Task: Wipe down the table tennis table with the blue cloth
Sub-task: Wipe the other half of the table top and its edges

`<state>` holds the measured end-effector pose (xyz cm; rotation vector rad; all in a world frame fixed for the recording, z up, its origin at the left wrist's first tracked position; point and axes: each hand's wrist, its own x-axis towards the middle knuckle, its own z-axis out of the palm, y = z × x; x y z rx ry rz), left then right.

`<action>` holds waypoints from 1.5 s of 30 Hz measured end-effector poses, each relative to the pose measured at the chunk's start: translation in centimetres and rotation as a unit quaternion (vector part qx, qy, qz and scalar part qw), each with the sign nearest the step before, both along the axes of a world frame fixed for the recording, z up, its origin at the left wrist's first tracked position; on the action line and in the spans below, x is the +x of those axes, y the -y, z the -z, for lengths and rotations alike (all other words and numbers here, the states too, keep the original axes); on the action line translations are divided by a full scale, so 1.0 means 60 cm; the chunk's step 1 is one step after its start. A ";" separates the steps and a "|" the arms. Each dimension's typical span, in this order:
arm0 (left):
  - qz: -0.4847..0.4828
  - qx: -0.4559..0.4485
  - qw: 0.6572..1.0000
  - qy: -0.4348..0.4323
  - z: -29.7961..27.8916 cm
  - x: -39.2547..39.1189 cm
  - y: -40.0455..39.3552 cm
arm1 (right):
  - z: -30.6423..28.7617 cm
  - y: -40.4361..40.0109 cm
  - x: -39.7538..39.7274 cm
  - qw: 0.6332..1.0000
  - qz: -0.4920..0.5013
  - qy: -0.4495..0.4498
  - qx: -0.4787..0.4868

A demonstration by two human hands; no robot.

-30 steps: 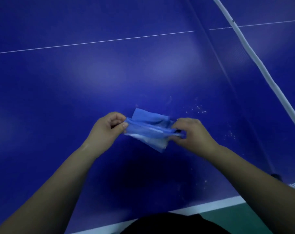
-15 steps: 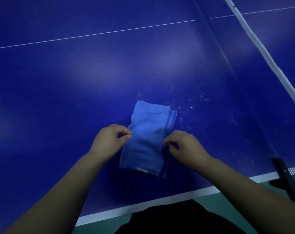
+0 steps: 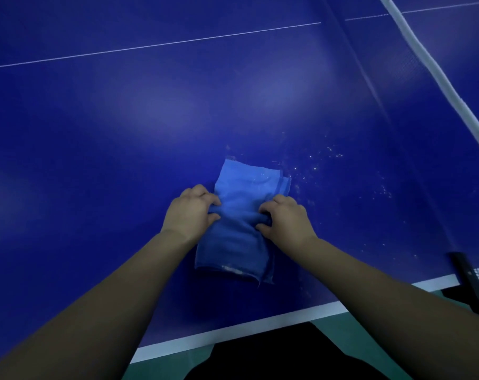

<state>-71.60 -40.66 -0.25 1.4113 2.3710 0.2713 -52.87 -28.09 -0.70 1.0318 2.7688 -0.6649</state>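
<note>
Cloth: folded blue cloth (image 3: 242, 223) lies flat on the blue worktop (image 3: 123, 160), lower centre of frame.
Left hand (image 3: 190, 212): pinches its left edge.
Right hand (image 3: 285, 219): grips its right edge.
Net (image 3: 436, 75): upper right.

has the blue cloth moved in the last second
Yes. The blue cloth was held bunched above the table; now it lies spread flat, reaching toward the white edge line, beside the white specks.
</note>
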 end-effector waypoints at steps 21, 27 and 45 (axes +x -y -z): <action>-0.213 0.186 0.910 0.304 -0.078 0.039 -0.062 | -0.065 -0.091 0.014 0.943 0.182 -0.191 -0.204; -0.227 0.110 0.965 0.069 -0.014 0.008 0.008 | -0.033 -0.092 0.005 0.984 -0.013 -0.167 0.057; -0.230 0.036 0.969 -0.080 0.057 -0.002 0.095 | 0.025 -0.213 -0.076 0.985 0.048 -0.099 0.132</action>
